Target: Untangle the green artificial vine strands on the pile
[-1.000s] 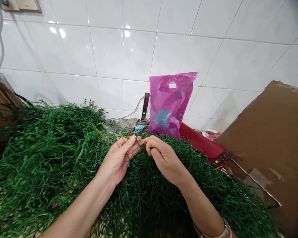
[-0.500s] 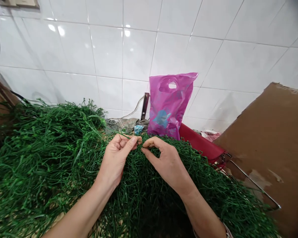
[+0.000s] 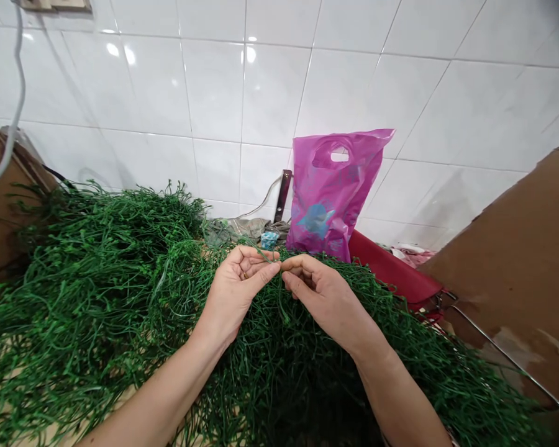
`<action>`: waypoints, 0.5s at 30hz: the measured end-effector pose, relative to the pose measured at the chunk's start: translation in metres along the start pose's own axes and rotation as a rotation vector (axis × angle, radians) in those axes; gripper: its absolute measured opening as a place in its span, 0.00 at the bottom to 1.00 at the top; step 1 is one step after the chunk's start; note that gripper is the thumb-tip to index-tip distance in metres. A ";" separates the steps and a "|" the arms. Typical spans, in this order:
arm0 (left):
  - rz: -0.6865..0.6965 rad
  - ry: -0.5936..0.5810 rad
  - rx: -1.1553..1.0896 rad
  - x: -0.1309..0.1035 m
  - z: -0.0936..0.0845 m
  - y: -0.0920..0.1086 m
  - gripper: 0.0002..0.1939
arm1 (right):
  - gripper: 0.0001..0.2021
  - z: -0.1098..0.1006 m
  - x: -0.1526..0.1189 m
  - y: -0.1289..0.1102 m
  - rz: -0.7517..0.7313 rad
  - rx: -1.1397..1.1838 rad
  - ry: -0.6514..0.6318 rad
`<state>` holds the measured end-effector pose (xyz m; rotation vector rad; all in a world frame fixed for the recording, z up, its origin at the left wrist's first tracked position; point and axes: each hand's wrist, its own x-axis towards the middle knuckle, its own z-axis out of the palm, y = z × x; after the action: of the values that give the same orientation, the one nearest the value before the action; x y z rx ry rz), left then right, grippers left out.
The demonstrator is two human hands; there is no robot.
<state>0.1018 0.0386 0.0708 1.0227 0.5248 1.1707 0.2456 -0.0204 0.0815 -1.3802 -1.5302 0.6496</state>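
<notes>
Thin green stems that look like plastic greenery (image 3: 107, 248) lie in a thick heap under and around both hands. My left hand (image 3: 233, 292) is closed, pinching a slender green stem (image 3: 263, 254) between thumb and fingers; a ring shows on one finger. Against its fingertips, my right hand (image 3: 326, 298) is closed in a pinch where the stem's end meets it. A strand hangs below the meeting fingertips. Exactly how the fingers of the right hand grip the stem is partly hidden.
Behind the heap a purple plastic bag (image 3: 335, 192) stands against the white tiled wall (image 3: 144, 81). Right of it are a red bag (image 3: 395, 273) and a large brown cardboard piece (image 3: 517, 248) with a metal rod (image 3: 503, 354). Another cardboard box (image 3: 0, 223) is at left.
My right fingertips have closed in to meet the left ones at the stem, and a strand now hangs below them. The view has shifted slightly, so the surroundings sit further right.
</notes>
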 end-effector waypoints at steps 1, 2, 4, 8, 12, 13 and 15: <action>0.005 -0.005 0.003 0.000 0.000 0.000 0.16 | 0.07 0.001 0.000 0.000 -0.015 -0.024 0.011; 0.013 -0.008 0.004 0.000 0.000 0.000 0.16 | 0.07 0.001 -0.001 -0.001 -0.032 -0.046 0.018; 0.032 -0.012 0.013 -0.001 0.000 0.000 0.15 | 0.07 0.003 -0.001 -0.001 -0.063 -0.090 0.037; 0.073 0.000 0.078 -0.003 0.000 0.000 0.13 | 0.09 0.005 -0.002 -0.001 -0.102 -0.169 0.104; 0.096 -0.007 0.140 -0.004 0.000 0.001 0.11 | 0.07 0.008 -0.004 -0.004 -0.104 -0.175 0.107; 0.100 -0.013 0.139 -0.004 0.001 0.002 0.11 | 0.05 0.008 -0.004 -0.005 -0.105 -0.188 0.121; 0.106 -0.026 0.126 -0.005 0.001 0.002 0.10 | 0.04 0.009 -0.004 -0.007 -0.116 -0.224 0.162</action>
<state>0.1001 0.0339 0.0728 1.1844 0.5339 1.2282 0.2338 -0.0238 0.0822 -1.4594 -1.5739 0.2940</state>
